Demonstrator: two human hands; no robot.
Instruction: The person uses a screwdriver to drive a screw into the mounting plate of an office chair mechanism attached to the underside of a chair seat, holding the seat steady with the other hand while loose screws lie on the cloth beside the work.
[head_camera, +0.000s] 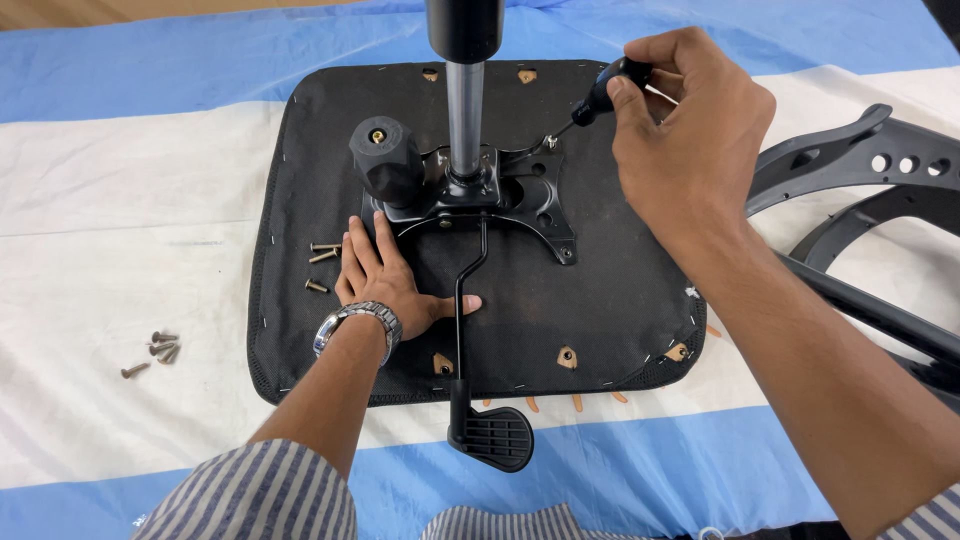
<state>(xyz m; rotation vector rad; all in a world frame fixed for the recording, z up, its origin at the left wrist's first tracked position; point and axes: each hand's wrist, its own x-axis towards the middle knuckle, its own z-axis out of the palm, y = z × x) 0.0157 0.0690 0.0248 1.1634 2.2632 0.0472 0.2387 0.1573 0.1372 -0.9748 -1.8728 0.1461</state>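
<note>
Hands (385, 280) on seat base (600, 300), screwdriver (600, 95)

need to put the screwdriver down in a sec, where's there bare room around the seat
Bare cloth lies left of the seat base, above the screw pile; another strip runs in front, left of the lever paddle. Crowded: loose screws by the left hand, and the chair frame on the right.

Seat underside (590, 300): matt black cloth. Mounting plate (535, 205): glossy black metal. Gas cylinder (465, 115): polished metal.
</note>
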